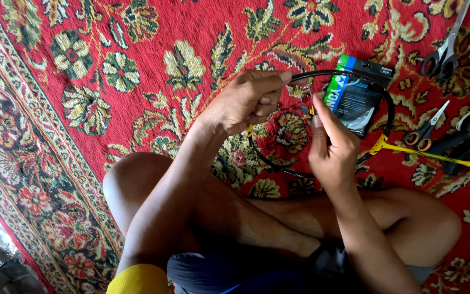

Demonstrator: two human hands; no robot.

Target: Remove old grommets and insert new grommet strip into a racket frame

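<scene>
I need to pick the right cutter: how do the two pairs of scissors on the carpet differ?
The far scissors are bigger, with dark handles, and lie closed by the top edge. The small scissors have brown handles, blades slightly apart, and lie nearer the racket shaft. Both rest on the carpet, untouched, blades pointing up-right, beyond the right hand.

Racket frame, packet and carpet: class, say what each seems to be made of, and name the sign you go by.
Racket frame: probably carbon or metal, black and smooth; thin hoop holding its shape.
Packet: glossy plastic film; light glints off it.
Carpet: woven pile, matt; soft patterned red surface.
</scene>
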